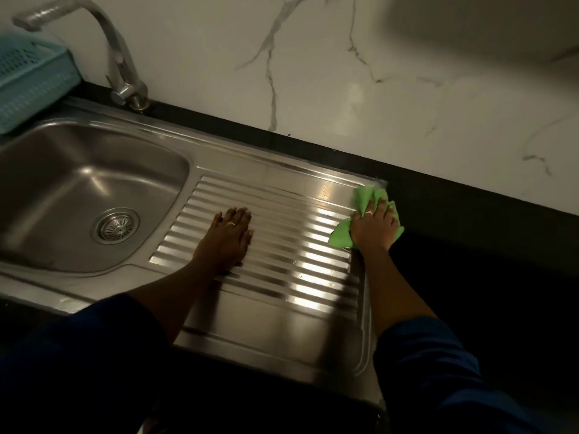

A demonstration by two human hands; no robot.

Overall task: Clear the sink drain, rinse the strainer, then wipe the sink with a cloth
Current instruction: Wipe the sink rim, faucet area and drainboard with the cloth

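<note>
A steel sink (72, 170) with a ribbed drainboard (282, 252) fills the counter. The round metal strainer (115, 226) sits in the drain at the basin's bottom. My left hand (227, 238) lies flat, palm down, on the drainboard ribs and holds nothing. My right hand (374, 225) presses a green cloth (341, 234) onto the drainboard's far right corner, with the cloth showing around the fingers and palm.
A curved metal tap (120, 61) stands behind the basin. A teal perforated basket (28, 79) sits at the far left. Black countertop (470, 220) runs to the right of the sink, below a white marbled wall (344, 73).
</note>
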